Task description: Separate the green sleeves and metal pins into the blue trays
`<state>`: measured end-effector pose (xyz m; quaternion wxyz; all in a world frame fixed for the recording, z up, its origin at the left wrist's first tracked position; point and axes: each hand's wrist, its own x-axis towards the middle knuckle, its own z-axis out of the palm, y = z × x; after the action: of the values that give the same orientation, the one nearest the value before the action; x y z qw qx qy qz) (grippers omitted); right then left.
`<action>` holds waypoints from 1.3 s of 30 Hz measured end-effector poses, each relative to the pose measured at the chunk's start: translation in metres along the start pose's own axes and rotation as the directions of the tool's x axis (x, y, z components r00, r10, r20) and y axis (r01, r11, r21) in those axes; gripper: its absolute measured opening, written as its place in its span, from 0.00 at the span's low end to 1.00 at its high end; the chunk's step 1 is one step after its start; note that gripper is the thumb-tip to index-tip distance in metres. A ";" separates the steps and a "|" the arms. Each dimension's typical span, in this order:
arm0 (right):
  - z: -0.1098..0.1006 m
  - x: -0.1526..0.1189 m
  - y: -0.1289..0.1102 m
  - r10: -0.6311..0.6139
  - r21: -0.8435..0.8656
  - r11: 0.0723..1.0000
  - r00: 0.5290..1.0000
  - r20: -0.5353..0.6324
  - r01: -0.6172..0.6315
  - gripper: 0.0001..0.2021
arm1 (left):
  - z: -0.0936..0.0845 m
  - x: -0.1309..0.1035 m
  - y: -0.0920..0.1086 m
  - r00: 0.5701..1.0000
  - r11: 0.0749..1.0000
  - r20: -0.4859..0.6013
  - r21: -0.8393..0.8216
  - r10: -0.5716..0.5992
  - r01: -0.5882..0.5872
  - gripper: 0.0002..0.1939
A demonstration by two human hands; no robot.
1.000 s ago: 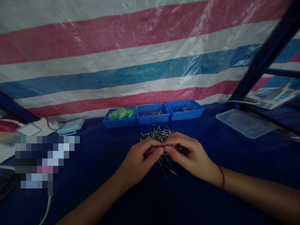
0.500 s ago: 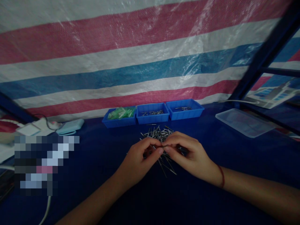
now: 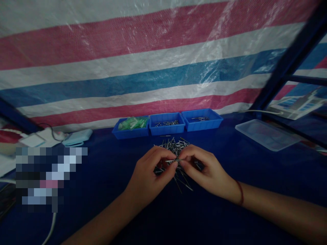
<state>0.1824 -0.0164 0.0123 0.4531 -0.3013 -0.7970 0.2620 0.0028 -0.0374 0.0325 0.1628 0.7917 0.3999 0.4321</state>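
Between my two hands lies a thin metal rod (image 3: 170, 160), held roughly level above a loose pile of similar metal rods (image 3: 173, 144). My left hand (image 3: 150, 170) is closed, thumb and forefinger pinching the rod, part of which shows inside the curl of the fingers. My right hand (image 3: 204, 166) pinches the rod's other end, its fingertips almost touching the left ones. Much of the pile is hidden behind both hands. The rod's exact kind is too small to make out.
Three blue bins stand behind the pile: the left bin (image 3: 130, 135) holds green plastic packets, the middle bin (image 3: 167, 129) and right bin (image 3: 203, 126) hold metal rods. A clear plastic lid (image 3: 267, 135) lies right. At left are a light-blue case (image 3: 78, 137) and cables.
My fingertips have parted slightly, and more of the rod shows between them and inside my left hand. The bins and pile stay in place.
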 end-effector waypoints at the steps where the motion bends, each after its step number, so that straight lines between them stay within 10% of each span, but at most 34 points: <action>1: 0.000 0.000 0.000 -0.004 0.003 1.000 1.000 0.007 0.004 0.03 | 0.000 0.000 0.000 1.000 1.000 -0.007 0.008 0.008 -0.008 0.05; 10: 0.000 0.004 0.002 -0.030 0.013 0.999 0.999 0.025 0.029 0.04 | 0.001 -0.002 -0.003 0.999 0.999 0.013 -0.005 -0.049 0.049 0.11; 18: -0.067 0.043 0.065 -0.017 -0.541 0.795 0.881 -0.473 -0.275 0.12 | 0.005 -0.004 -0.007 0.989 0.988 0.084 -0.079 -0.124 0.130 0.19; 23: -0.091 0.045 0.097 0.024 -0.629 0.723 0.920 -0.391 -0.286 0.12 | 0.001 -0.002 -0.005 0.984 0.990 0.122 -0.038 -0.133 0.138 0.16; 32: -0.062 0.033 0.077 -0.004 -0.645 0.761 0.993 -0.119 -0.074 0.10 | -0.032 0.015 -0.026 0.993 0.977 -0.062 0.186 -0.099 0.109 0.08; 39: -0.052 0.028 0.062 -0.098 -0.640 0.738 0.972 0.213 0.214 0.11 | -0.040 0.017 -0.051 0.977 0.936 0.184 0.350 -0.106 0.036 0.09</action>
<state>0.2314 0.0539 0.0085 0.2706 -0.3506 -0.8951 -0.0506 -0.0499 0.0038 0.0343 0.0767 0.8324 0.4793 0.2673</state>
